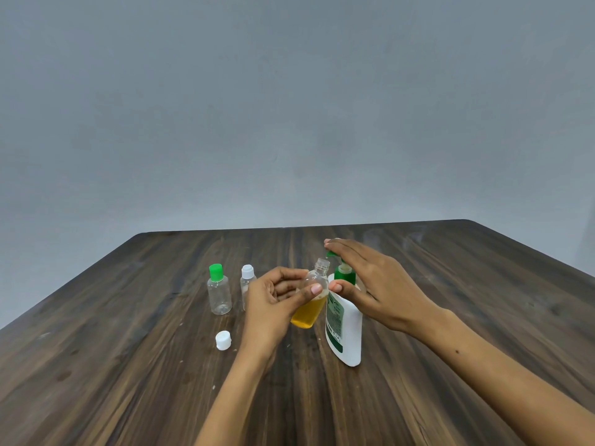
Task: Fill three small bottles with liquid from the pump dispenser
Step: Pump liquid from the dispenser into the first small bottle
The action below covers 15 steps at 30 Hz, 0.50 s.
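Left hand (273, 300) is gripping the open bottle (312, 297) w/ curled fingers, tilted, mouth just under the green nozzle (330, 254); right hand (370, 281) is pressing flat, fingers straight, on the dispenser (346, 329). Best to be keeping the mouth right under the spout and pumping slowly. It's holding yellow liquid approx. halfway; 2 capped bottles, green cap (219, 294) and white cap (247, 283), are standing empty on the tabletop (128, 365), a loose cap (223, 340) near.

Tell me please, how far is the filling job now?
Done: no bottle is finished. In hand: the left hand holds an open bottle, part full of yellow liquid, under the spout; the right hand rests on the pump. Its white cap lies on the table. Left: the green-capped bottle and white-capped bottle look empty.
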### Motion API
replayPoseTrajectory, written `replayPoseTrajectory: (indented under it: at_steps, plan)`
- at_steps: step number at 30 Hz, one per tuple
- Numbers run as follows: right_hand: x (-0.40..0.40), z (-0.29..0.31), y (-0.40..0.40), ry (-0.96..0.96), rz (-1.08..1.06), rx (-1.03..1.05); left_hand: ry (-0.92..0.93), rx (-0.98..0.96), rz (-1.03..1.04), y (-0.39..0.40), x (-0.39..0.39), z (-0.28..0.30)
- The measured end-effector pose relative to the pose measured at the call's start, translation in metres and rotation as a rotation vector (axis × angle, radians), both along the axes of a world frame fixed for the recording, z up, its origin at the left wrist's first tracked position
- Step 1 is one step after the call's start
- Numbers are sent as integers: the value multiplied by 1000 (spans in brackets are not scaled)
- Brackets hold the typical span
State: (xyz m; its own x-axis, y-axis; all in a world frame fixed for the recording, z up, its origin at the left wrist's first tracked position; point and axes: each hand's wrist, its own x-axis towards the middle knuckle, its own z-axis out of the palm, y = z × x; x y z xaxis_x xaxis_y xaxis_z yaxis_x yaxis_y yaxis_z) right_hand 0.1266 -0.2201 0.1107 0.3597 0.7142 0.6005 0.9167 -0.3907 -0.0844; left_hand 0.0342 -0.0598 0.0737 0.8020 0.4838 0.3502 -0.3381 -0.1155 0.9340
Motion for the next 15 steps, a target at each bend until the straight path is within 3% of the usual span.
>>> replayPoseTrajectory:
  at_steps: [15]
  plan:
    - [1,-4,3,36,36,71,-7,-10,-3,-3,0,1]
